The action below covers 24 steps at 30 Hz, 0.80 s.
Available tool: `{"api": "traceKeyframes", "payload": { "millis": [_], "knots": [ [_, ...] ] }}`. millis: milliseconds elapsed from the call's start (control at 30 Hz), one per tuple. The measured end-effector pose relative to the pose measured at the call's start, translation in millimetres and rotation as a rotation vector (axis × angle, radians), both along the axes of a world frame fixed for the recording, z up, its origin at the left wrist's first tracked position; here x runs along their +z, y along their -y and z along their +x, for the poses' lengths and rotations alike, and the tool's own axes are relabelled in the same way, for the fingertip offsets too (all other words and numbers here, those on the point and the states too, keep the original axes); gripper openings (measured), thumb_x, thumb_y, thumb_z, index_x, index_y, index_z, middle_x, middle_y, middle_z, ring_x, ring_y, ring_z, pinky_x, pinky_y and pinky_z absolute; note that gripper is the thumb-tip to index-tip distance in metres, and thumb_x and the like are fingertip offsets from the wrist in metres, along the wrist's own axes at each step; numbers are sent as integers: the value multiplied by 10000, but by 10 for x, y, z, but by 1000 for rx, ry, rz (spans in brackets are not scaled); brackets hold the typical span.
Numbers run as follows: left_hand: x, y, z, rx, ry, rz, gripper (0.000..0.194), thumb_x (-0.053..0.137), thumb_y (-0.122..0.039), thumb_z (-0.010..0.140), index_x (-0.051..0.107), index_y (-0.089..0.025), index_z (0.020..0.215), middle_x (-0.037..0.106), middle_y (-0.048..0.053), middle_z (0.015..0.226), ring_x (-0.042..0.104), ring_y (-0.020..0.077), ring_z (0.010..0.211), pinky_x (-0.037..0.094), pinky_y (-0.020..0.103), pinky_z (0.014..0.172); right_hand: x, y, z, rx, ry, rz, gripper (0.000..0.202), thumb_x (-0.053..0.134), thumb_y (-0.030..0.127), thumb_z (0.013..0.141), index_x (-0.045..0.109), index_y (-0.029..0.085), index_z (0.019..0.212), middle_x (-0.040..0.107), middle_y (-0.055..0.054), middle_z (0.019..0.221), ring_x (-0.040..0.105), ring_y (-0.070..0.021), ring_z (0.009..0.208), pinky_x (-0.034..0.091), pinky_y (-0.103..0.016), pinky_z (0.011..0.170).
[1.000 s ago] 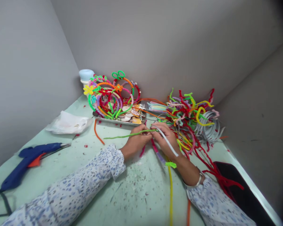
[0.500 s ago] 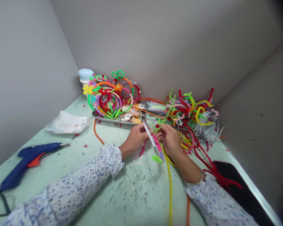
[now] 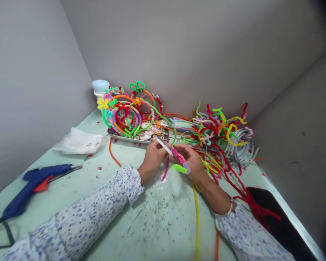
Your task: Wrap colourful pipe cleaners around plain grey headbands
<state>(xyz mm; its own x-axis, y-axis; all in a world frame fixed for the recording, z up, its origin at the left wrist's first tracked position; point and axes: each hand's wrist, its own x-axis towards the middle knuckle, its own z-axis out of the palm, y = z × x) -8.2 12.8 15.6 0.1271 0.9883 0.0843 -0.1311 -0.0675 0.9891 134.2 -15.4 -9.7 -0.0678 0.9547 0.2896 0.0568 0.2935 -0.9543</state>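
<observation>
Near the middle of the table, my left hand (image 3: 153,158) pinches a white band (image 3: 163,145). Pink and purple fuzzy stem is wound around the band's lower part (image 3: 179,156), and a bright green tip (image 3: 180,168) sticks out below. My right hand (image 3: 191,161) is closed on the wrapped part, close beside the left. A long thin green stem (image 3: 163,116) arches up from between the hands toward the finished hoops. A loose magenta end (image 3: 165,170) hangs under my left fingers. The fingertips partly hide the contact points.
Colourful hoops (image 3: 125,116) rest on a metal tray (image 3: 125,138) at the back. Tangled fuzzy stems (image 3: 216,127) and wire coils (image 3: 240,146) lie right. A blue glue gun (image 3: 35,186) and plastic bag (image 3: 80,142) sit left; a dark phone (image 3: 277,217) lies right.
The green stem now arches high above the hands. My right hand has moved left and closed in on the wrapped part, and the band is tilted flatter.
</observation>
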Motion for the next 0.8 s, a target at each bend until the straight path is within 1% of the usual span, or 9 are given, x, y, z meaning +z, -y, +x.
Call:
{"api": "traceKeyframes", "payload": {
  "millis": [133,233,300,367,433,500,567,667,800],
  "knots": [
    [-35,-7,13,30,18,-23,159,638,-268,706,528,-166,652,514,-42,529,463,85,480,359,231,501,-3,1,33,-120,199,157,304,689,327,777,625,217,1053,677,-55,975,648,-192,840,536,-340,766],
    [-38,-9,22,57,2,-53,156,633,-228,698,510,-171,620,493,-42,503,434,78,460,336,228,486,3,17,39,-228,415,302,215,662,321,803,659,217,991,683,-60,931,643,-212,864,514,-360,802],
    [-25,-2,30,44,-14,-70,139,625,-213,703,520,-168,624,498,-37,494,437,80,459,344,229,493,7,24,30,-284,487,327,166,627,330,829,675,220,944,693,-68,908,646,-229,880,496,-375,829],
    [-9,16,40,11,-20,-70,139,623,-234,722,533,-163,644,511,-31,504,450,84,468,357,232,504,20,29,16,-333,463,278,163,603,350,842,679,220,904,702,-71,877,656,-237,861,495,-376,814],
    [4,45,45,-20,-22,-45,159,628,-276,741,544,-157,677,528,-24,536,463,87,490,370,231,521,48,33,5,-360,378,166,187,597,384,840,671,216,871,704,-56,785,665,-227,762,507,-357,732],
    [7,78,38,-47,-20,0,167,633,-306,754,559,-156,748,556,-18,604,483,89,529,384,228,543,85,35,3,-343,266,14,213,588,415,838,655,214,846,686,-25,667,644,-200,623,501,-324,621],
    [-4,102,18,-86,-19,62,175,626,-299,767,574,-169,873,590,-9,710,513,95,583,403,225,571,114,31,13,-295,135,-105,213,589,420,830,638,213,837,666,-3,603,612,-177,541,482,-297,551],
    [-44,100,-22,-125,-57,194,238,595,-260,797,597,-198,1027,607,7,819,529,105,653,423,233,627,109,5,35,-236,-22,-169,197,605,399,807,622,203,813,657,2,598,598,-157,527,475,-272,533],
    [-86,58,-63,-143,-169,326,210,564,-273,840,668,-188,1003,607,33,815,538,133,711,436,269,708,51,-46,55,-190,-106,-206,237,612,421,789,625,184,790,638,-1,598,593,-145,523,456,-250,494]
  ]
}}
